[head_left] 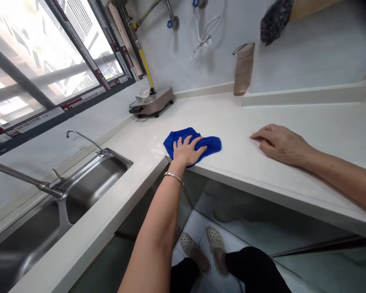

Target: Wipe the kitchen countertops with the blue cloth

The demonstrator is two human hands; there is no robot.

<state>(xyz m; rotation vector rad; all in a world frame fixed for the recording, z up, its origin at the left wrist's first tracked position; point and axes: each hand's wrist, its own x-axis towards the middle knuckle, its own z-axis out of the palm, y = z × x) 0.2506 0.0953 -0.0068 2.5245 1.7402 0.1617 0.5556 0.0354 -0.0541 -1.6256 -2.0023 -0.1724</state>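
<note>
My left hand (186, 151) lies with spread fingers on a crumpled blue cloth (212, 143), pressing it against the white countertop (225, 118). The cloth sits at the inner corner of the counter, and part of it reaches the front edge. A thin silver bangle (174, 177) circles my left wrist. To the right, my right hand (279, 142) rests on the countertop, apart from the cloth. Its fingers are loosely bent, with a gap between thumb and forefinger, and nothing shows in it.
A steel double sink (99, 174) with a thin curved tap (85, 137) is set in the left counter. An electric pan (155, 103) stands in the back corner. Against the wall is a beige bottle (244, 69). A coiled white cable (205, 40) hangs above.
</note>
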